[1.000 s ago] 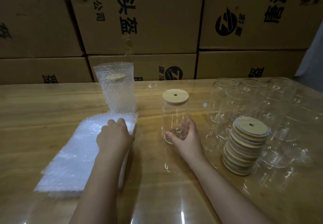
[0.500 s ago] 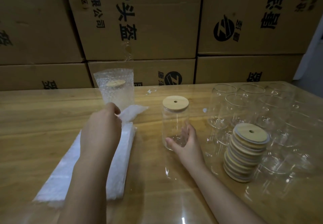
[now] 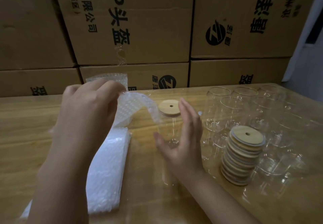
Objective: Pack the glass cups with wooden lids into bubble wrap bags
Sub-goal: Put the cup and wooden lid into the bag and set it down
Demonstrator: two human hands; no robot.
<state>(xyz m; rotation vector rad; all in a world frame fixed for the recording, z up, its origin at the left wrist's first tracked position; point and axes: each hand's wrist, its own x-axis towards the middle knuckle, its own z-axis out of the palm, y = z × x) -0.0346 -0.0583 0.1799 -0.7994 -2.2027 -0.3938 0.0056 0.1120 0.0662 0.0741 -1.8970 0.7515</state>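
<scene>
On the table [image 3: 21, 127], left hand [image 3: 87, 112] pinching one bag [image 3: 134, 106], right hand [image 3: 183, 145] flat against one lidded cup [image 3: 169, 108]

dim light; stacked cardboard boxes [image 3: 143, 22] rise behind a wooden table [image 3: 26, 127].

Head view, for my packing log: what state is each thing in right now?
left hand, pinching one bubble wrap bag.
bubble wrap bag, held above the bag stack, limp.
right hand, fingers straight, against the lidded cup.
lidded cup, upright, lid on, unbagged.
bag stack, lying flat.
lid stack, piled, leaning slightly.
empty glasses, upright, no lids.
bagged cup, mostly hidden behind the left hand.
</scene>
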